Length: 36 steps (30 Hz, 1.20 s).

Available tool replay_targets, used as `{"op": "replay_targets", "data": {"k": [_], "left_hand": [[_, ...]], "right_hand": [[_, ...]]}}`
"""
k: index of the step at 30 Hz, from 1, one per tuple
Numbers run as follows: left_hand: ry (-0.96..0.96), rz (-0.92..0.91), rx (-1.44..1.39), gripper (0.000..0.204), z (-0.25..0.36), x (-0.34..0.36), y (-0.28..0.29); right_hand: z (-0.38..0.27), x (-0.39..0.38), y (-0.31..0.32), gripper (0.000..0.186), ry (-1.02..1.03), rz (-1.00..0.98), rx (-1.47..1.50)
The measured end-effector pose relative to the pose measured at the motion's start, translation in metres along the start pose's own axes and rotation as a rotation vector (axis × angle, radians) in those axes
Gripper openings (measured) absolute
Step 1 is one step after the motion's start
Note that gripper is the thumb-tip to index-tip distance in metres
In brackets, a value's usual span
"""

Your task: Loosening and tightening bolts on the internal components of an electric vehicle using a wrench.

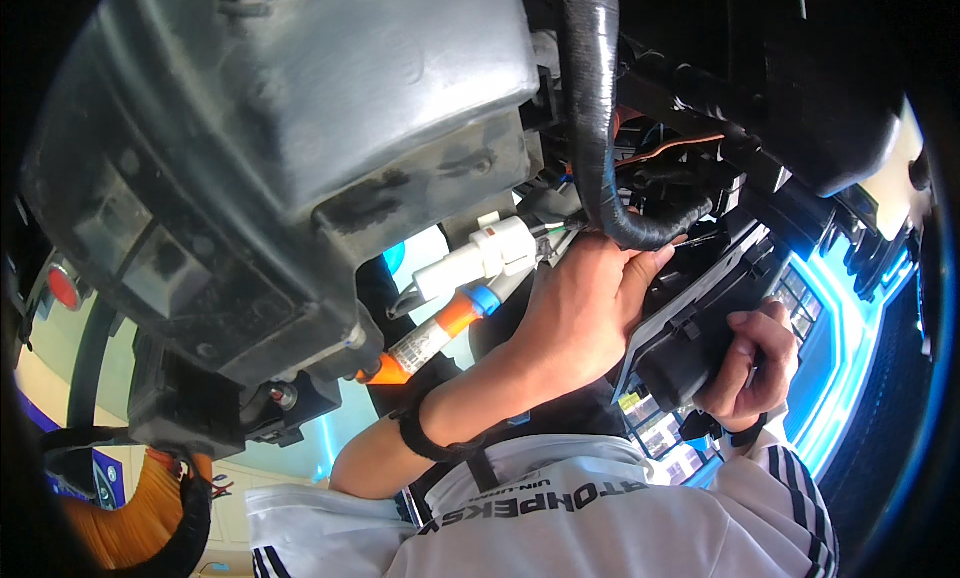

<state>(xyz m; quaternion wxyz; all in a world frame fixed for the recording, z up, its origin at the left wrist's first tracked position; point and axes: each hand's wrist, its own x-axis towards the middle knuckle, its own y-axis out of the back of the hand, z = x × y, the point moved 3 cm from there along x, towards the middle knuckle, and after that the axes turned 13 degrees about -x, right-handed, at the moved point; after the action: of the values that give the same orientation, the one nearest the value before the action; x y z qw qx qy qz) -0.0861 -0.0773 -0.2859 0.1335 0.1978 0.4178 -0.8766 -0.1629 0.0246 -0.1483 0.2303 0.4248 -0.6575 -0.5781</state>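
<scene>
Where the glossy, wrinkled hose [588,118] bends low, my left hand [595,293] reaches beneath it, fingertips partly hidden; I cannot tell whether they pinch anything. Between my hands sits the straight-edged black box [690,353]; my right hand [755,366] curls its fingers at its side, the hold unclear. Smooth, rounded housing [390,68] crowds the upper left; a blocky white connector [478,258] lies near my left hand. Bright open room shows beyond the right.

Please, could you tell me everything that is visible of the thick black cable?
The thick black cable looks wrapped in glossy, slightly wrinkled tape. It comes down from the picture's top edge, then curves right, in front of other dark parts. The left hand is at its lower bend; whether they touch is unclear.
</scene>
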Motion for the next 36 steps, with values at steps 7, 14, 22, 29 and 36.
{"op": "replay_targets", "data": {"k": [7, 14, 22, 29, 36], "left_hand": [[-0.045, -0.008, 0.061, 0.024, 0.008, -0.002, 0.006], [0.004, -0.056, -0.095, 0.022, 0.012, 0.001, 0.003], [0.028, -0.098, -0.11, 0.022, 0.02, 0.004, 0.003], [0.091, -0.147, -0.081, 0.025, 0.021, 0.001, 0.003], [0.24, -0.131, -0.068, 0.028, 0.033, -0.004, 0.004]], "right_hand": [[0.0, 0.008, 0.001, 0.035, 0.028, -0.018, 0.038], [-0.006, 0.016, 0.0, 0.032, 0.024, 0.038, 0.063], [-0.006, 0.021, 0.003, 0.037, 0.044, 0.086, 0.073], [0.031, -0.022, 0.04, 0.023, -0.035, 0.628, 0.676], [0.064, 0.005, 0.042, 0.033, -0.357, 0.696, 1.355]]}}
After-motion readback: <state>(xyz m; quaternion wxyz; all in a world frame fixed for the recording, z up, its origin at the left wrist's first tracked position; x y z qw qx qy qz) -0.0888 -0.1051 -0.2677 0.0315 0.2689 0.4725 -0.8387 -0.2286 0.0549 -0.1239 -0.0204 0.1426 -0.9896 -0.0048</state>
